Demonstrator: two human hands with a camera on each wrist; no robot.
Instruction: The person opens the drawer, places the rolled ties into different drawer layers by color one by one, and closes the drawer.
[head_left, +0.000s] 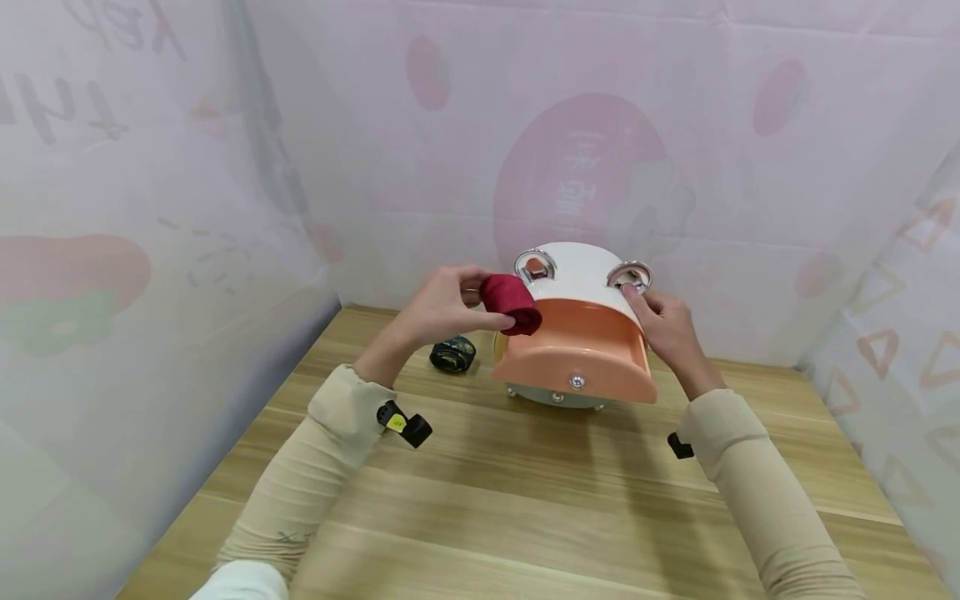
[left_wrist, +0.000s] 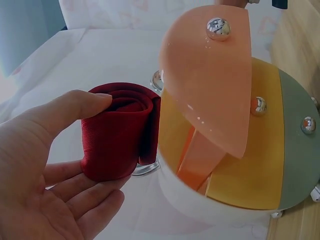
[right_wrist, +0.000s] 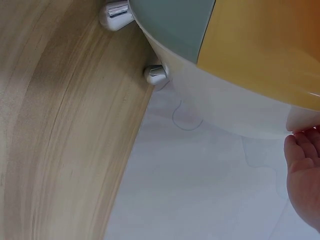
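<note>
Head view looks down; wrist views close, sharing the drawer box (head_left: 577, 333).

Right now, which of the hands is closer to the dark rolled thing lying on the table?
Left. The left hand holds a red roll just above and beside the dark roll; the right hand rests on the far side of the drawer box.
</note>
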